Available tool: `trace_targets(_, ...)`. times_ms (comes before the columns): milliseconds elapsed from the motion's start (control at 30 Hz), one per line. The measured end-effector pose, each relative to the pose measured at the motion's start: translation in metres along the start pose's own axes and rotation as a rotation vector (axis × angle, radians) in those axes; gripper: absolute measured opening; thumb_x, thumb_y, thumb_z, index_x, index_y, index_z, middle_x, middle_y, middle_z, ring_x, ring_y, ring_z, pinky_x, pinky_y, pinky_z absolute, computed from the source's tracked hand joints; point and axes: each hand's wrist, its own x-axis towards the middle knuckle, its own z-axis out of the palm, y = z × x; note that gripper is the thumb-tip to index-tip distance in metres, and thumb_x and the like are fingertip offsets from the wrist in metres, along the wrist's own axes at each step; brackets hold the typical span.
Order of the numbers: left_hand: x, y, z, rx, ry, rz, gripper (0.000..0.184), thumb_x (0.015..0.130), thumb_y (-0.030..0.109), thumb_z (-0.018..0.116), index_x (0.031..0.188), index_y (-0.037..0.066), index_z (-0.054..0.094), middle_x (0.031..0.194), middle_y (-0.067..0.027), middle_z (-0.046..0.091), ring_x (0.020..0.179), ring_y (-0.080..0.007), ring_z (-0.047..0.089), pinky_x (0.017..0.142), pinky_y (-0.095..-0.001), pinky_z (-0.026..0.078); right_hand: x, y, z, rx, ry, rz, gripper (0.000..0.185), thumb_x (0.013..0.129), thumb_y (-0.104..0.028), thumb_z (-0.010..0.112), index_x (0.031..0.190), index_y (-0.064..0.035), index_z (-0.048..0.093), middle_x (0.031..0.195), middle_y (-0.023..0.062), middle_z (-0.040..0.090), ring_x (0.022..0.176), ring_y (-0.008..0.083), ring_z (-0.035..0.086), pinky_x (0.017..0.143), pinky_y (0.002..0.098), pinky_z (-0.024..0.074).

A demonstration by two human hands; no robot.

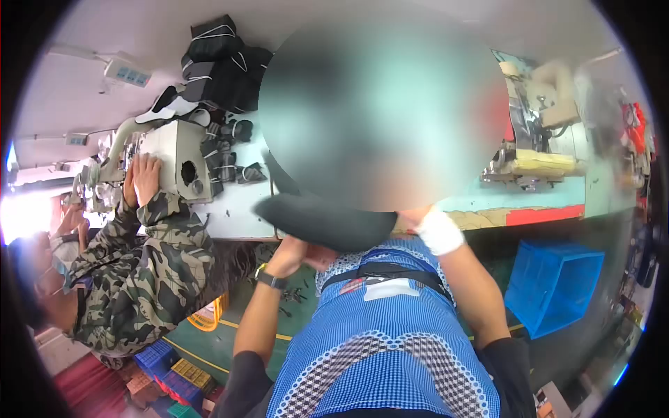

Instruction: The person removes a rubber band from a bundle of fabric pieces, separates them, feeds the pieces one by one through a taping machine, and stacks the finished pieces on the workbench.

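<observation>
A dark, curved, flat piece (334, 221) is lifted in front of my body, slightly smeared by motion. My left hand (289, 256) grips it from below at its lower edge; the fingertips are behind it. At the piece's right end is my right hand (412, 214), with a white band (440, 233) round the wrist. A large round blur covers most of this hand, so its fingers do not show. Below both hands is the blue checked apron (383, 334) on my body.
A co-worker in a camouflage jacket (160, 258) works at a sewing machine (164, 157) on the left. Black bundles (216, 76) are stacked behind it. Another machine (540, 115) with a yellow stack (543, 162) stands right. A blue crate (554, 285) is on the floor.
</observation>
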Motion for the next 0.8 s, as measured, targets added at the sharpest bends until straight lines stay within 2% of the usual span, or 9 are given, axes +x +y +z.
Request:
trace_targets(100, -0.012, 0.045, -0.047, 0.826, -0.272, -0.361, 0.035, 0.097, 0.029, 0.053, 0.088, -0.003, 0.066, 0.077, -0.0068, 0.068, 0.065, -0.0143, 0.065, 0.053, -0.0269, 0.048, 0.015, 0.029, 0.017, -0.327, 0.109, 0.015, 0.051, 0.082, -0.029, 0.072, 0.109, 0.0112, 0.059, 0.105, 0.0296, 0.064, 0.095, 0.0373, 0.064, 0.084, 0.0387, 0.0501)
trace_targets(167, -0.028, 0.090, -0.040, 0.798, -0.410, -0.187, 0.047, 0.098, 0.035, 0.049, 0.077, -0.003, 0.066, 0.082, -0.0154, 0.068, 0.082, -0.0189, 0.068, 0.068, -0.0265, 0.053, -0.006, 0.033, 0.023, -0.563, 0.294, -0.005, 0.053, 0.081, -0.034, 0.071, 0.105, 0.0124, 0.059, 0.102, 0.0317, 0.063, 0.095, 0.0395, 0.063, 0.083, 0.0413, 0.0506)
trace_targets(233, 0.014, 0.113, -0.018, 0.911, -0.227, 0.367, 0.047, 0.098, 0.037, 0.049, 0.085, -0.004, 0.067, 0.086, -0.0168, 0.069, 0.085, -0.0230, 0.067, 0.072, -0.0298, 0.051, -0.010, 0.034, 0.028, -0.646, 0.297, -0.043, 0.054, 0.082, -0.036, 0.070, 0.103, 0.0122, 0.059, 0.100, 0.0319, 0.063, 0.095, 0.0407, 0.063, 0.083, 0.0427, 0.0502)
trace_targets(333, 0.103, 0.105, 0.025, 1.685, -0.042, 0.274, 0.044, 0.094, 0.039, 0.054, 0.094, -0.002, 0.067, 0.084, -0.0097, 0.070, 0.079, -0.0207, 0.063, 0.074, -0.0351, 0.049, -0.018, 0.037, 0.023, -0.826, 0.261, -0.081, 0.060, 0.083, -0.045, 0.065, 0.101, 0.0118, 0.060, 0.097, 0.0324, 0.062, 0.096, 0.0440, 0.061, 0.085, 0.0470, 0.0489)
trace_targets(433, 0.118, 0.079, 0.052, 1.100, -0.558, 0.296, 0.049, 0.093, 0.041, 0.057, 0.106, -0.005, 0.065, 0.097, -0.0089, 0.069, 0.087, -0.0228, 0.061, 0.082, -0.0368, 0.047, -0.022, 0.056, 0.019, -0.647, 0.239, 0.092, 0.068, 0.081, -0.054, 0.063, 0.098, 0.0121, 0.061, 0.096, 0.0331, 0.062, 0.096, 0.0455, 0.061, 0.085, 0.0484, 0.0486)
trace_targets(533, 0.116, 0.082, 0.077, 1.191, -0.851, -0.003, 0.040, 0.097, 0.031, 0.055, 0.117, -0.003, 0.062, 0.110, -0.0029, 0.064, 0.099, -0.0117, 0.055, 0.090, -0.0309, 0.044, -0.026, 0.075, 0.029, -0.527, 0.371, -0.007, 0.064, 0.079, -0.046, 0.065, 0.099, 0.0150, 0.062, 0.099, 0.0336, 0.062, 0.097, 0.0430, 0.063, 0.087, 0.0452, 0.0500)
trace_targets(667, 0.151, 0.090, 0.068, 0.818, -0.524, -0.253, 0.048, 0.093, 0.030, 0.061, 0.131, 0.002, 0.054, 0.121, -0.0040, 0.061, 0.106, -0.0166, 0.057, 0.092, -0.0323, 0.044, -0.045, 0.069, 0.009, -0.321, 0.107, 0.155, 0.068, 0.079, -0.053, 0.060, 0.092, 0.0135, 0.066, 0.103, 0.0339, 0.063, 0.103, 0.0395, 0.062, 0.092, 0.0406, 0.0491)
trace_targets(733, 0.174, 0.070, 0.055, 1.035, -0.673, 0.027, 0.051, 0.094, 0.037, 0.058, 0.133, 0.004, 0.052, 0.123, -0.0050, 0.060, 0.109, -0.0198, 0.057, 0.095, -0.0335, 0.043, -0.045, 0.085, 0.018, -0.285, 0.171, 0.134, 0.068, 0.078, -0.055, 0.060, 0.091, 0.0111, 0.069, 0.101, 0.0314, 0.065, 0.105, 0.0390, 0.062, 0.093, 0.0404, 0.0482)
trace_targets(800, 0.195, 0.077, 0.052, 0.990, -0.662, -0.177, 0.053, 0.094, 0.038, 0.058, 0.133, 0.003, 0.051, 0.125, -0.0063, 0.059, 0.110, -0.0211, 0.056, 0.097, -0.0338, 0.042, -0.041, 0.087, 0.022, -0.275, 0.098, 0.100, 0.067, 0.077, -0.053, 0.060, 0.092, 0.0117, 0.068, 0.101, 0.0331, 0.064, 0.104, 0.0396, 0.062, 0.093, 0.0400, 0.0479)
